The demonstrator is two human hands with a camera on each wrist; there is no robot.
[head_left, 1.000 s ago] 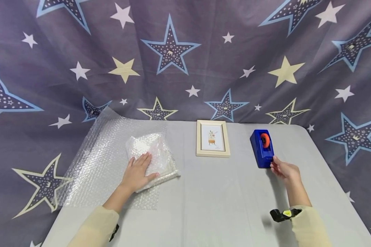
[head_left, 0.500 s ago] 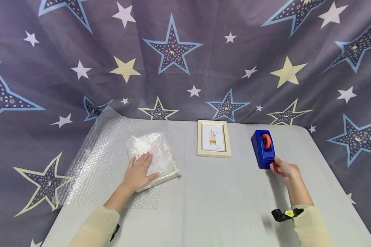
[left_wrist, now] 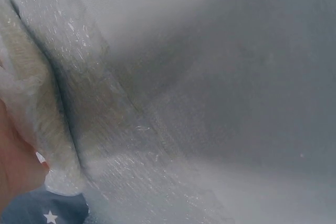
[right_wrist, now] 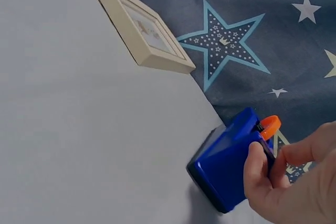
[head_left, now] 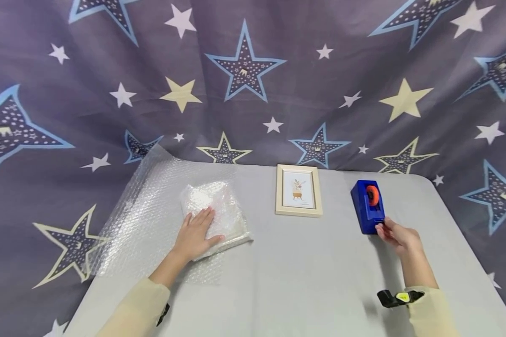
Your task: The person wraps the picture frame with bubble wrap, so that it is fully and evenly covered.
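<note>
A flat, squarish package in bubble wrap [head_left: 232, 220] lies on a larger bubble wrap sheet [head_left: 147, 220] at the table's left. My left hand [head_left: 195, 236] rests on the package with its fingers spread; in the left wrist view only part of this hand [left_wrist: 18, 156] shows beside the wrapped edge. On the right stands a blue tape dispenser [head_left: 366, 206] with an orange core. My right hand [head_left: 398, 234] pinches at its near, cutter end, thumb and fingers curled there in the right wrist view. Any clear tape between the fingertips is too small to tell.
A cream-framed picture of a potted plant [head_left: 298, 190] lies near the table's back edge, between package and dispenser. Behind the grey-white table [head_left: 303, 281] hangs a dark star-patterned cloth [head_left: 299, 93]. The sheet's back left corner runs up against this cloth.
The head view has turned slightly left, so everything appears a little farther right. Both hands keep their places, the left on the package and the right at the dispenser's near end.
</note>
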